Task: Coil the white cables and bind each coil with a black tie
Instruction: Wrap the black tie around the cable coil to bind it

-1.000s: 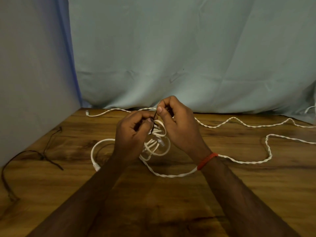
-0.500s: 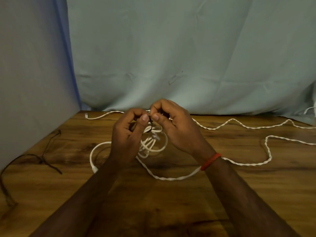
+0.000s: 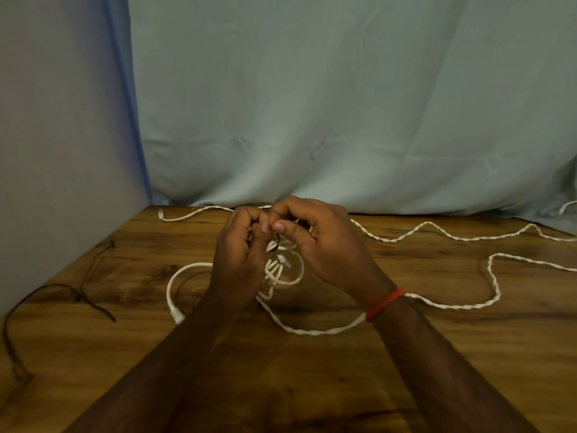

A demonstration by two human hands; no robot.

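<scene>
2 hands (image 3: 240, 260) (image 3: 324, 248) apparently pinch 1 black tie (image 3: 277, 238).

Improvised staged workspace, pale blue cloth backdrop (image 3: 312, 104) draped behind, wood-grain tabletop (image 3: 452, 354), plain grey side panel (image 3: 56, 135)

- No text, label, brand, number or sign can be read anywhere in view.
- The white cables (image 3: 437, 235), running from the centre out toward 3 o'clock, show no legible marking. Neither does the black tie (image 3: 277, 242) at the centre.
- The wooden table (image 3: 312, 385) at 6 o'clock, the cloth backdrop (image 3: 312, 104) at 12 o'clock and the red wrist thread (image 3: 385, 304) are also unmarked.
</scene>
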